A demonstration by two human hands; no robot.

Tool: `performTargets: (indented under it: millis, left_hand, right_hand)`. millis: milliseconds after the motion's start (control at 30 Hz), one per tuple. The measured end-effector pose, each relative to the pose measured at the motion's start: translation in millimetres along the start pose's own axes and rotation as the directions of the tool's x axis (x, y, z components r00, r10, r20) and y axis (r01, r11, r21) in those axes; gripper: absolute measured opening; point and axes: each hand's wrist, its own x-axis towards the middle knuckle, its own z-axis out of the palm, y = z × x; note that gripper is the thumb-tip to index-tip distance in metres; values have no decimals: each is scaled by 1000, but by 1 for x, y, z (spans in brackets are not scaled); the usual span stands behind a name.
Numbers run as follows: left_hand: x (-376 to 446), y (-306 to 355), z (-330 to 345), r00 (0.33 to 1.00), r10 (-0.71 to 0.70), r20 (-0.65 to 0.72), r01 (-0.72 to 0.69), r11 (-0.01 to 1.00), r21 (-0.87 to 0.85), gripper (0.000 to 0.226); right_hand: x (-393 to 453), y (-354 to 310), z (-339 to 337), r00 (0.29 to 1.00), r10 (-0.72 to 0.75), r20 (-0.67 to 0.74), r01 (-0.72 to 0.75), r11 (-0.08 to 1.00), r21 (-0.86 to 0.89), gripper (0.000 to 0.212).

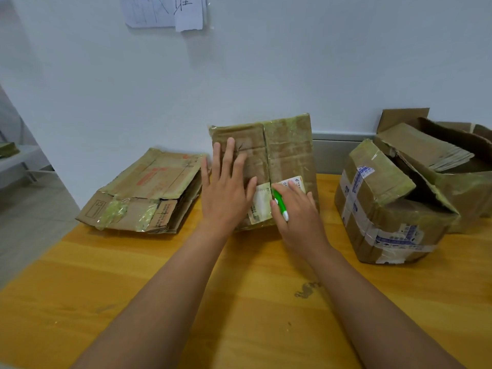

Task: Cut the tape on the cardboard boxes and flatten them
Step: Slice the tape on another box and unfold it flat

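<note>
A taped cardboard box [288, 153] stands on the wooden table [159, 288] in front of me, its top seam running down the middle. My left hand [226, 193] presses flat on the box's left flap with straight fingers. My right hand [298, 211] holds a green and white cutter [279, 205] at the near end of the seam, beside a white shipping label [259, 205].
A stack of flattened boxes [143, 190] lies at the left of the table. At the right stands a taped box [383, 209] with blue and white tape, and behind it an open box [452, 161] with cardboard inside. A white wall rises behind.
</note>
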Motion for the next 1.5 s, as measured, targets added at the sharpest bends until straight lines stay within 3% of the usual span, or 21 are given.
performTargets:
  millis: [133,267,500,633,833,1500]
  left_hand:
    - [-8,3,14,1000,-17,-1,17,999,45,59]
    - [-7,5,22,997,-56,59,57,998,-19,66]
    - [-1,4,30,982,-165,96,169,985,-32,58]
    - [-3,4,29,972,-158,174,176,980,-92,67]
    - [-14,4,36,981,-150,122,171,967,-191,66]
    - [0,-1,30,952,-151,265,196,969,-153,67]
  right_hand:
    - [5,4,3,1000,19,7,-19,1000,8,45]
    - [9,8,7,999,-21,-39,21,1000,1,47]
    - [4,12,14,992,-107,-72,103,993,-59,40]
    - [12,11,14,992,-111,-53,106,991,-86,39]
    - [10,10,5,985,-152,-84,144,985,-94,36]
    - [-9,4,-5,989,-145,-39,141,986,-94,36]
